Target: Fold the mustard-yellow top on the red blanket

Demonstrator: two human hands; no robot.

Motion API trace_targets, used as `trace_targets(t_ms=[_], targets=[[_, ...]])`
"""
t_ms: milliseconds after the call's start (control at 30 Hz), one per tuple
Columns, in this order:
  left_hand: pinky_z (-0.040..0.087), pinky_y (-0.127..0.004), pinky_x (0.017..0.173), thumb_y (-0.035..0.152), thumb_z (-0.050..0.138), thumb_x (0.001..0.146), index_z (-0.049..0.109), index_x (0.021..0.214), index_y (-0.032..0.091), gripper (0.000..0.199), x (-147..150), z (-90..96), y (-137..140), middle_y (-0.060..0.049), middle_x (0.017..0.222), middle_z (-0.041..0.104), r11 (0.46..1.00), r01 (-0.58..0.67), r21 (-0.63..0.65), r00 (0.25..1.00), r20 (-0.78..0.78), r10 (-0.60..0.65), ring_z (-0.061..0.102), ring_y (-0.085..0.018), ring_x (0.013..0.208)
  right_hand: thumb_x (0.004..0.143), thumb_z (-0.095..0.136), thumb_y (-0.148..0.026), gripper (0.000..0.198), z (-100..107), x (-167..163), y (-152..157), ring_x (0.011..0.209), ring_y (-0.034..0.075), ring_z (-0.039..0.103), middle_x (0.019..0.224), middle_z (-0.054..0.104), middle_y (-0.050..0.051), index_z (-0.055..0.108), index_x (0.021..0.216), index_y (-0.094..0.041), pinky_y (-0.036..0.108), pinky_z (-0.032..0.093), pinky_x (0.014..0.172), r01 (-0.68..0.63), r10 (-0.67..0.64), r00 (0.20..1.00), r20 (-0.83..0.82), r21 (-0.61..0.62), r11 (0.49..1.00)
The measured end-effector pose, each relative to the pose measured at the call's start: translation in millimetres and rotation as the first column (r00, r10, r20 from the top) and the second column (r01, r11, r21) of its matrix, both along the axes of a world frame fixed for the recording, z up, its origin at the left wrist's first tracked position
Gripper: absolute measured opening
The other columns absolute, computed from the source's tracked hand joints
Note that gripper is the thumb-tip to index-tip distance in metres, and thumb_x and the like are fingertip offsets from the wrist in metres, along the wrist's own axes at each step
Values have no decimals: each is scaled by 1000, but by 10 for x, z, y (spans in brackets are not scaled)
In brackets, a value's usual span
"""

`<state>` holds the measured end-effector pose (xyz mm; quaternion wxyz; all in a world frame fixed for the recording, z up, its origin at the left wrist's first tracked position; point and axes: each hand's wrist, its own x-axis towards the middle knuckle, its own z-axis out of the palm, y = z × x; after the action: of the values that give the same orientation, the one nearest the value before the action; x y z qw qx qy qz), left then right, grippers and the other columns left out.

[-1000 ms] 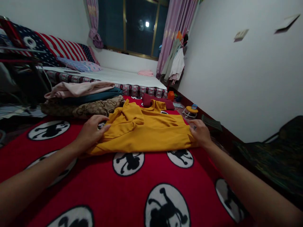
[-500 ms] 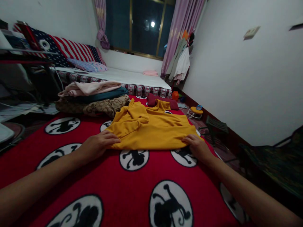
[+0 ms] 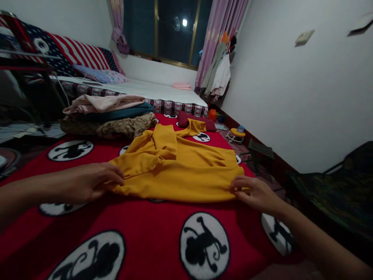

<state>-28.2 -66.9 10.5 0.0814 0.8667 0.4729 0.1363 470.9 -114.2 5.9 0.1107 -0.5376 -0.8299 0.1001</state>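
Observation:
A mustard-yellow long-sleeved garment (image 3: 186,177) lies spread and partly folded over a red blanket (image 3: 140,241) printed with black monkey figures in white ovals. My left hand (image 3: 100,181) pinches its near left corner, fingers closed on the cloth. At the near right corner, my right hand (image 3: 252,190) grips the edge between thumb and fingers. The near edge between both hands looks slightly lifted. One sleeve stretches away toward the back, and folds bunch up at the left of the garment.
Behind on the left sits a stack of folded clothes (image 3: 107,114). A dark red folded cloth (image 3: 196,120) lies at the blanket's far end. On the right stand a small yellow stool (image 3: 236,133), a dark folding stool (image 3: 259,151) and a camouflage chair (image 3: 338,194). A bed (image 3: 151,91) lies beyond.
Both hands have drawn the garment's near edge toward me. My left hand has also moved left, and the cloth between the hands is stretched wider.

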Motion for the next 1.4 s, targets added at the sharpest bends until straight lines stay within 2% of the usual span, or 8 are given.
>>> trace_targets(t_ms=[100,300,500,700,900,1067,1233,1400], targets=[[50,-28,90,44,64,76,75,98,34,26,137,37,-38,-1,111,71,972,129,-196,990,-30,-137,66,-21,99,83,52,-31,21,-7,184,152,98,22,63,105,67,7,70,91,-22,35,47,91,170,-141,975,-169,171,970],[50,-30,89,43,49,89,73,105,27,33,498,-122,10,-6,117,67,986,166,-35,986,11,-166,64,-22,102,70,68,-38,50,-458,554,539,113,29,56,119,60,14,60,115,-17,46,43,99,345,-294,934,-205,293,892],[37,-45,109,52,49,86,54,134,22,57,457,-363,312,-12,139,51,980,-53,191,996,78,38,47,-30,128,68,69,-45,28,-591,541,604,115,30,53,120,58,13,62,76,-19,47,40,101,426,-337,898,-284,364,828],[34,-45,111,50,55,84,57,131,26,53,449,-493,339,-10,143,50,986,35,162,997,56,-44,43,-31,133,79,57,-51,35,-318,444,382,75,22,64,84,69,7,61,92,-19,32,50,65,550,-452,744,-493,68,832],[45,-33,97,45,65,78,66,119,24,46,517,-300,246,-9,122,66,999,42,-25,998,53,-40,60,-26,111,66,68,-43,23,-189,630,427,68,28,66,71,69,8,65,71,-21,34,44,57,452,-442,888,126,-72,889],[47,-30,78,43,53,87,74,85,21,30,738,-75,281,-5,91,72,999,-42,-7,985,170,42,64,-21,85,75,64,-32,17,153,-54,590,81,29,66,96,70,10,69,89,-24,33,41,60,326,-407,883,234,319,890],[48,-31,76,38,54,86,74,83,18,29,1095,-104,599,-7,89,72,981,-177,75,924,357,139,64,-22,84,82,60,-33,14,-12,-1184,861,76,19,63,85,71,4,69,82,-23,28,42,63,58,-45,994,-96,133,989],[50,-26,77,23,57,80,75,89,14,22,1259,-149,1145,-7,92,74,960,-280,-1,856,452,250,67,-19,85,82,59,-30,16,-454,-1712,1153,75,17,65,82,73,3,71,89,-22,26,42,65,183,-155,922,-354,48,982]])
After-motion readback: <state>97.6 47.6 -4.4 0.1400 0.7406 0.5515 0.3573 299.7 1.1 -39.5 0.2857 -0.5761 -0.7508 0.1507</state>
